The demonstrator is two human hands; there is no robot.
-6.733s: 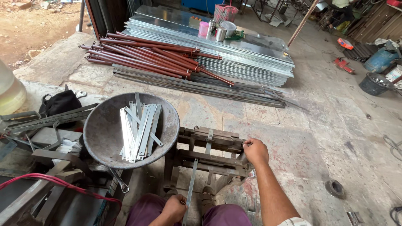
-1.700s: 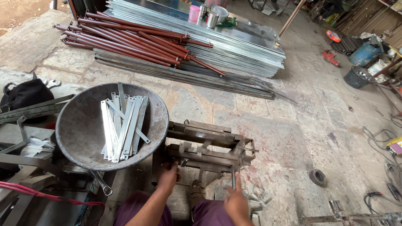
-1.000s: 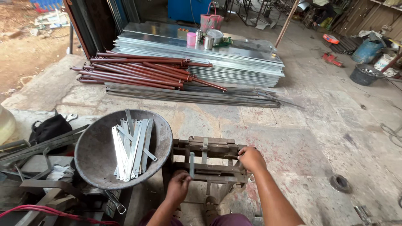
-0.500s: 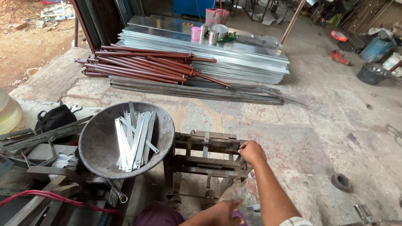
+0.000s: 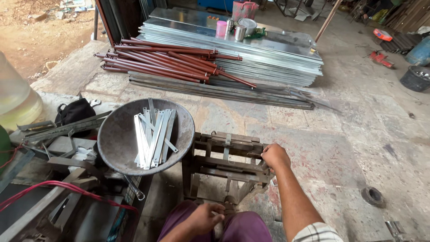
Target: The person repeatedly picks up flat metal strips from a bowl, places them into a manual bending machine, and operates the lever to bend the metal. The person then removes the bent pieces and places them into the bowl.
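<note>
Metal workshop, stacked steel sheets [image 5: 268, 58], red-brown pipes [image 5: 170, 60], welded metal frame [image 5: 228, 163], concrete floor [image 5: 358, 130]

Round pan [image 5: 117, 144]: one, left of the metal frame [image 5: 226, 162]
Cups [image 5: 221, 28]: two, behind the frame
Hands: two are seen

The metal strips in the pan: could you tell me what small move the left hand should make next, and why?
Probably reach the left hand, now low by the lap, up to the metal strips in the pan; the right hand already grips the press frame, whose slot looks unloaded.
</note>
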